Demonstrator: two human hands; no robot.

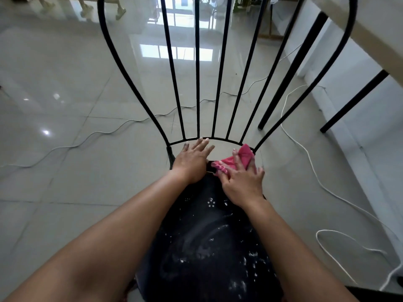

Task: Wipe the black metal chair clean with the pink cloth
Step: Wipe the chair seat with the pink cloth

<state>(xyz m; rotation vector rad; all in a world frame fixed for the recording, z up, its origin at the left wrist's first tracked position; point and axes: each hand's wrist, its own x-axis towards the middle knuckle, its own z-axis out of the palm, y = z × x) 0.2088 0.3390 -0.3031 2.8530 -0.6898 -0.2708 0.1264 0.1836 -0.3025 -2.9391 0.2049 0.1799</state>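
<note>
The black metal chair (197, 88) stands in front of me, its tall back of thin bars rising up the frame. Its dark seat (202, 247) shows white smears and specks. My left hand (192, 162) lies flat on the back edge of the seat, fingers spread, reaching the curved lower rail of the backrest. My right hand (242, 179) presses the pink cloth (238, 160) onto the seat's rear right corner, beside the outer frame bar. Part of the cloth is hidden under my fingers.
Glossy grey floor tiles (65, 105) surround the chair. White cables (309, 153) trail across the floor behind and to the right. Black table legs (290, 73) and a pale tabletop (381, 29) stand close on the right, near a white wall.
</note>
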